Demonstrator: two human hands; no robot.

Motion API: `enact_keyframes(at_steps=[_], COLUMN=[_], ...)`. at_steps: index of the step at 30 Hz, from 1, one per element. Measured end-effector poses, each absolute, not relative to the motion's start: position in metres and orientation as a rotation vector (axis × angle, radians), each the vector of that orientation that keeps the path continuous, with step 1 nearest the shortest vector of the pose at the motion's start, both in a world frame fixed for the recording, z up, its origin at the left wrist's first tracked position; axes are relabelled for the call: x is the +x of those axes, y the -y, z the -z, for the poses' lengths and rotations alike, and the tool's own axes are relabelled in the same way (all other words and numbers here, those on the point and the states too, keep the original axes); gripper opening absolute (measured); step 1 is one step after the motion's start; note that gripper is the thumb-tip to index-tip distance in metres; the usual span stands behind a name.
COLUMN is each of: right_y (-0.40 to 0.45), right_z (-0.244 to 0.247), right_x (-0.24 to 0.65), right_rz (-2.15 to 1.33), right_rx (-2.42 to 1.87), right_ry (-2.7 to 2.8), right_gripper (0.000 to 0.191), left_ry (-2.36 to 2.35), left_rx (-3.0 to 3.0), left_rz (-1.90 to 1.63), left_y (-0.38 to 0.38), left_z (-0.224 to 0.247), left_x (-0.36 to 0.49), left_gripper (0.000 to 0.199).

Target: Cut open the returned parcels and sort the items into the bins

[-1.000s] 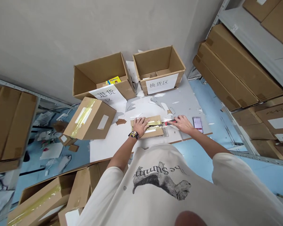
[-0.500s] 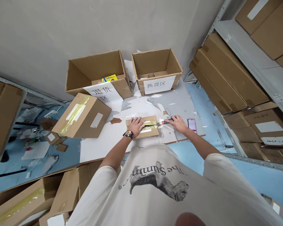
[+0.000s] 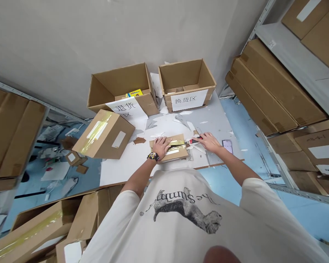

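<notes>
A small cardboard box (image 3: 177,156) with yellowish tape lies near the front edge of the white table. Along its taped middle runs a dark slit, with the tape parted there. My left hand (image 3: 161,146), a watch on its wrist, rests with fingers outstretched on the left part of the box. Just off the box's right end, my right hand (image 3: 208,141) grips a red and black utility knife (image 3: 195,140), its front pointing left towards the slit. The blade is too small to make out clearly. To the right of that hand lies a phone (image 3: 227,146) with its screen lit.
Two open cartons with paper signs, a left one (image 3: 120,82) and a right one (image 3: 186,76), stand against the wall. A taped carton (image 3: 105,135) is at the table's left. Paper scraps (image 3: 182,119) litter the top. Shelves of boxes (image 3: 279,87) flank the right side.
The whole view has shifted, so things appear farther right. The knife's front now sits slightly off the box's right end, where it was at that edge before. My left hand stays on the box.
</notes>
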State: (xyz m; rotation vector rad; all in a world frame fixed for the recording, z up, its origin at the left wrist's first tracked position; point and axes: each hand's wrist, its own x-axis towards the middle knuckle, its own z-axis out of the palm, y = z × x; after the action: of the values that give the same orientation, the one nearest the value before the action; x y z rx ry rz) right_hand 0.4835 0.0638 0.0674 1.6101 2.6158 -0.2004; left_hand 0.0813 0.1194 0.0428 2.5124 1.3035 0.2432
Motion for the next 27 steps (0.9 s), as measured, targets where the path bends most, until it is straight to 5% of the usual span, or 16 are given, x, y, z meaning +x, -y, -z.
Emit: enact_keyframes(at_steps=[5,12,18,23,27], right_y=[-0.078,-0.058,0.004,0.024,0.011], right_z=[-0.072,-0.071,-0.059,-0.063,-0.074], right_x=[0.455,0.484,0.500,0.468,0.462], right_rz=[0.211,0.345,1.083,1.490,1.328], right_rx=[1.620,2.101,2.707,2.495,2.332], right_ry=[-2.655,-2.421,-2.139,-2.174,-2.262], right_gripper=[0.069,0.055,0.061,0.054,0.047], left_ry=[-1.239,-1.243,-1.091,-1.098,-1.143], left_rx=[2.492,2.439,2.450,2.423,2.405], left_rz=[-0.282,-0.215,-0.272,-0.182,-0.092], left_y=[-0.120,-0.134,-0.085,-0.062,-0.068], left_z=[-0.042,-0.053,-0.051,-0.048,-0.050], left_x=[0.079,0.083,0.097,0.118,0.133], left_gripper=[0.055,0.055,0.066,0.094,0.084])
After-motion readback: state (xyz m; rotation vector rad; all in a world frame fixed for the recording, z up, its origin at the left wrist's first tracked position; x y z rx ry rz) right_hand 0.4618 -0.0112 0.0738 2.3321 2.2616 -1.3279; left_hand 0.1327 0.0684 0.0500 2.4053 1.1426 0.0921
